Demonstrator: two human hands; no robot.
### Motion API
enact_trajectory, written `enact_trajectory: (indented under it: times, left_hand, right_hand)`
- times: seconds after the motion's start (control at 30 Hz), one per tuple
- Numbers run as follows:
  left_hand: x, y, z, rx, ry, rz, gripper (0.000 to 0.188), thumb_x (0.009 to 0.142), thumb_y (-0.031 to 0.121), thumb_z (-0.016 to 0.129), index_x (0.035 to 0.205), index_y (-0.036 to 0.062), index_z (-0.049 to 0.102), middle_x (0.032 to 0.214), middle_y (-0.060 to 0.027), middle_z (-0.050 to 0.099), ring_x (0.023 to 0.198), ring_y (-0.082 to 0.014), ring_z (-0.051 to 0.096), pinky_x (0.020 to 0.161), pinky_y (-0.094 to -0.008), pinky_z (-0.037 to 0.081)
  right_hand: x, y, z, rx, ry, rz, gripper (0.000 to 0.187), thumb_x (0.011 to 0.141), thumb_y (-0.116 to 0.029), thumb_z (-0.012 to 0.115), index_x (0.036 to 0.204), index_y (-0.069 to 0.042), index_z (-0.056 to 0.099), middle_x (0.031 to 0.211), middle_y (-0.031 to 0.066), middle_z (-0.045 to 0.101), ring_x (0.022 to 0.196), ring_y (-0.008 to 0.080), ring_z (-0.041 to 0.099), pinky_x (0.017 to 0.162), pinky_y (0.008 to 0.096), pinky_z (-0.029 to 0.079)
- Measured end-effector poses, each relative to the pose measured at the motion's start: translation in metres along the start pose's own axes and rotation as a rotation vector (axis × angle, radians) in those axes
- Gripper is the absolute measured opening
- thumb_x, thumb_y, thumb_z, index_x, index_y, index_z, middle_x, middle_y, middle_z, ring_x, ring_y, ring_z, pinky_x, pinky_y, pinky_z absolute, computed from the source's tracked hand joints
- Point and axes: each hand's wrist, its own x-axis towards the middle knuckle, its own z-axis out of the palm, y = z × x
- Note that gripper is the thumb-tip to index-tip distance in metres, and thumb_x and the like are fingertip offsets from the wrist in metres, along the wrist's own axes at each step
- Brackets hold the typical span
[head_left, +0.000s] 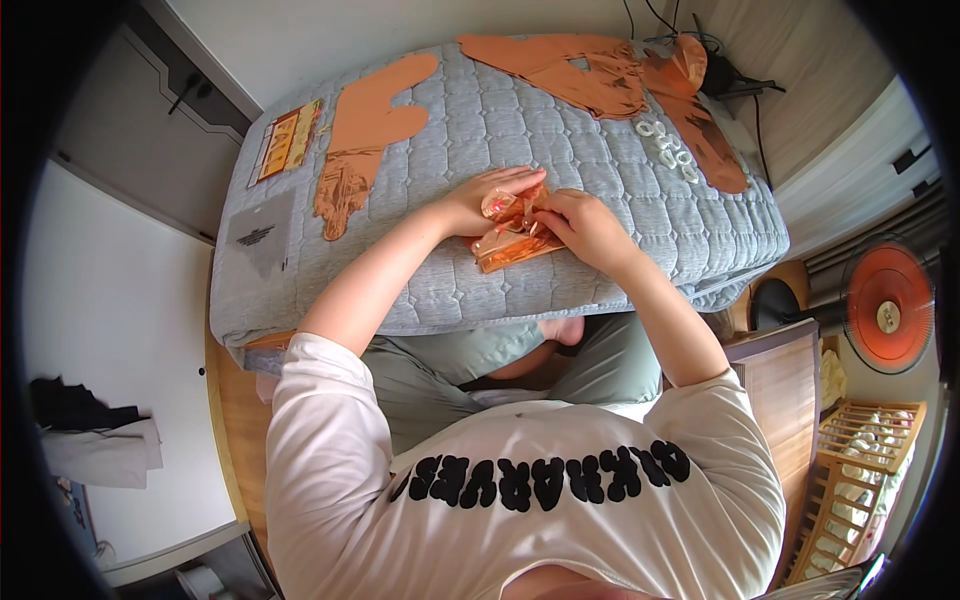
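Observation:
A crumpled, shiny copper-coloured foil balloon [518, 245], flat and folded into a small bundle, lies between my hands at the near side of the mattress. My left hand [482, 203] rests along its far left side, fingers stretched together, with the foil bunched against the palm; its thumb is hidden. My right hand [585, 225] pinches the right part of the bundle, thumb and forefinger closed on the foil. Farther left lies a flat copper foil balloon [372, 108] with a wrinkled lower end. Another copper foil balloon [560, 70] is spread at the far edge.
Several white rings [668, 150] lie right of centre, beside a long copper foil piece [705, 130]. At the left are a colourful flat packet [290, 142] and a clear plastic sleeve [257, 240]. An orange fan [888, 305] and wooden rack [860, 480] stand right of the mattress [480, 130].

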Motion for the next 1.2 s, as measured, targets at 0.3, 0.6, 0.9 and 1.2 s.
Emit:
enact_trajectory:
  times: [0.3, 0.6, 0.9, 1.2]
  left_hand:
    - [-0.006, -0.021, -0.006, -1.225, 0.044, -0.010, 0.060, 0.108, 0.031, 0.049, 0.155, -0.0038, 0.034, 0.163, -0.0149, 0.036, 0.149, -0.0229, 0.038, 0.122, -0.0376, 0.033]
    - [0.001, -0.002, -0.015, -0.684, -0.139, -0.146, 0.066, 0.095, 0.003, 0.068, 0.155, 0.0104, 0.043, 0.151, -0.0087, 0.053, 0.133, -0.0165, 0.055, 0.113, -0.0319, 0.043]
    - [0.001, -0.005, -0.010, -0.180, -0.090, 0.081, 0.054, 0.093, 0.005, 0.067, 0.144, 0.0167, 0.059, 0.161, -0.0083, 0.042, 0.146, -0.0255, 0.044, 0.127, -0.0470, 0.016]
    - [-0.006, 0.002, -0.003, -0.020, -0.041, 0.146, 0.052, 0.097, 0.005, 0.052, 0.148, 0.0137, 0.055, 0.163, -0.0091, 0.039, 0.152, -0.0293, 0.032, 0.126, -0.0428, 0.024]
  right_hand:
    - [0.018, -0.007, 0.010, -0.150, -0.072, 0.087, 0.022, 0.096, -0.018, 0.062, 0.114, -0.004, 0.065, 0.104, 0.0178, 0.069, 0.095, 0.0384, 0.066, 0.083, 0.0465, 0.052]
    - [0.014, -0.006, 0.014, -0.238, -0.030, 0.142, 0.027, 0.096, -0.017, 0.061, 0.120, -0.006, 0.061, 0.109, 0.0176, 0.069, 0.099, 0.0395, 0.066, 0.085, 0.0485, 0.053]
    - [-0.038, -0.031, 0.042, -0.478, 0.126, -0.105, 0.028, 0.092, -0.024, 0.069, 0.117, -0.012, 0.071, 0.122, 0.0073, 0.066, 0.118, 0.0285, 0.063, 0.103, 0.0416, 0.050]
    - [-0.053, -0.035, 0.034, -0.529, -0.028, -0.145, 0.047, 0.094, -0.036, 0.066, 0.138, -0.022, 0.060, 0.136, 0.0105, 0.058, 0.131, 0.0310, 0.054, 0.115, 0.0522, 0.039]
